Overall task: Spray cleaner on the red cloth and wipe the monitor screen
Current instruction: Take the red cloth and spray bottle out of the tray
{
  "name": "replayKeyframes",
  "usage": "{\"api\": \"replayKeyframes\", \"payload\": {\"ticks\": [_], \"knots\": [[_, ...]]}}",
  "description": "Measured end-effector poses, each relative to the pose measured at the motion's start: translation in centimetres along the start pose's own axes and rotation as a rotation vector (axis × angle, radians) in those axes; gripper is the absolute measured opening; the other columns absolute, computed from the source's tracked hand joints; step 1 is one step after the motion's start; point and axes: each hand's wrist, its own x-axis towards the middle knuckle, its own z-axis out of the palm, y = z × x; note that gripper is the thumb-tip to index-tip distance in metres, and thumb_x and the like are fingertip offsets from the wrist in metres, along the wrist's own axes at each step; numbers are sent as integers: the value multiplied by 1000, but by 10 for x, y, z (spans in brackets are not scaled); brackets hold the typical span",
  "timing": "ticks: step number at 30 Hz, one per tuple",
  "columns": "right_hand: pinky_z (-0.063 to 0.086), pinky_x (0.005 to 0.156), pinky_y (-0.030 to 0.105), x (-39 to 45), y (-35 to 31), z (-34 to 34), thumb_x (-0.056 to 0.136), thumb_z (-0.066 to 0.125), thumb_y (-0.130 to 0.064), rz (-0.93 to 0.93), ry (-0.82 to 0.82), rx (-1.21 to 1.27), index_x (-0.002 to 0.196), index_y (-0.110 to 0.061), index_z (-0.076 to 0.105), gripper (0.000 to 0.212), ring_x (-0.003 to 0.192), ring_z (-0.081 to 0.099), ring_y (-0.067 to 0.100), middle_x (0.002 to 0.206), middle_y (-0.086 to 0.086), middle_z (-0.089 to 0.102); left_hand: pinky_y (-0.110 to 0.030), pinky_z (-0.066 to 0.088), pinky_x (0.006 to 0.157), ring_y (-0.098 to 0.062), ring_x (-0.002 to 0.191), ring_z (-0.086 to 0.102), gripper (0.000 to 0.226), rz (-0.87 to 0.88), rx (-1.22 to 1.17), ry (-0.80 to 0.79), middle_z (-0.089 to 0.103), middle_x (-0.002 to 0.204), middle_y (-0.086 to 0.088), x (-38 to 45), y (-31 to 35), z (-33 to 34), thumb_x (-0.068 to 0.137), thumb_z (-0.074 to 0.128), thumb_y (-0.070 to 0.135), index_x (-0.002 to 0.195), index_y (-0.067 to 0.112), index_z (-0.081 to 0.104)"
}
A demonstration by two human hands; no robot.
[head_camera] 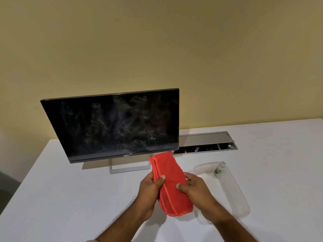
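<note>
- Monitor [113, 124] upright on white table [70, 198], screen dark, heavy smears and specks across the middle; thin stand [129, 167] under it, so a hard wipe could likely rock or tip it back toward the wall [157, 41].
- Clear plastic tray [232, 191] lies on the table to the right of the hands; the right forearm is over its near end, so a sideways sweep could knock or drag it.
- Cable trough [206, 143] set into the table behind and right of the monitor, lid open; a small item could slide in.
- Red cloth [172, 186] folded in a long strip, held above the table in front of the monitor's lower right corner; looks dry, cannot tell if sprayed. A dry wipe would likely just smear the dirt.
- Left hand [150, 191] grips cloth's left edge, thumb on top, fingers curled under.
- Right hand [195, 189] pinches the right edge, thumb on top.
- Both hands busy, so one must let go to reach the spray; cloth may unfold or drop.
- Small spray bottle [219, 169] stands in the tray's far end, near the right hand; light and narrow, easy to topple.
</note>
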Motion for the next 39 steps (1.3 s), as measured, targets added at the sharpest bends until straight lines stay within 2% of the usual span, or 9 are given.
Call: {"api": "replayKeyframes", "payload": {"ticks": [5,8,14,18,24,30,34,37,39], "knots": [[47,81,15,9,13,24,90,68,-23,-215,208,-391,126,-40,50,44,96,56,0,111,-18,52,-32,61,75,-23,92,76,23,146,130,73,78,101,-3,-9,3,-18,94,65,13,116,17,69],[48,81,8,12,15,42,91,67,-25,-338,148,-373,123,-38,58,36,99,58,-4,112,-19,56,-34,61,79,-24,92,75,25,174,189,41,78,100,-4,-15,6,-29,94,64,9,116,18,70],[52,85,15,16,16,70,94,63,-29,-333,52,-281,127,-25,63,34,101,58,-5,106,-13,60,-34,59,82,-28,94,74,43,148,205,-124,76,99,-14,-25,18,-48,83,57,14,119,34,69],[55,84,19,21,15,79,93,64,-27,-321,-1,-296,126,-33,62,33,98,61,5,105,-10,60,-38,59,89,-31,99,73,46,171,256,-94,76,104,-13,-25,17,-61,96,56,7,128,40,60],[52,81,15,30,18,91,96,53,-6,-324,-19,-327,110,-41,65,39,91,62,3,98,-5,64,-40,60,89,-20,103,72,48,190,405,-4,77,107,1,-19,13,-71,91,66,6,129,34,59],[51,95,18,33,22,97,94,49,1,-312,35,-331,137,-35,51,56,95,63,-2,108,-14,67,-36,60,86,-10,99,71,68,203,584,86,74,109,9,-10,9,-81,87,56,-4,138,40,44],[50,94,15,37,25,100,97,57,-16,-283,1,-341,145,-34,38,55,99,63,-1,112,-19,62,-29,61,79,-10,96,73,74,172,533,36,75,107,10,-6,7,-86,93,54,-4,139,48,27],[48,102,26,39,23,104,95,61,-21,-261,-20,-383,150,-31,34,62,117,60,11,132,-10,59,-21,57,76,-8,98,73,73,171,519,13,75,107,16,-2,6,-88,95,57,-3,142,43,25],[48,105,31,41,22,105,95,57,-12,-268,13,-429,151,-30,32,64,121,58,14,136,-7,58,-29,61,78,-12,96,74,77,168,535,10,75,109,14,1,4,-90,93,56,-7,144,42,25]]}}
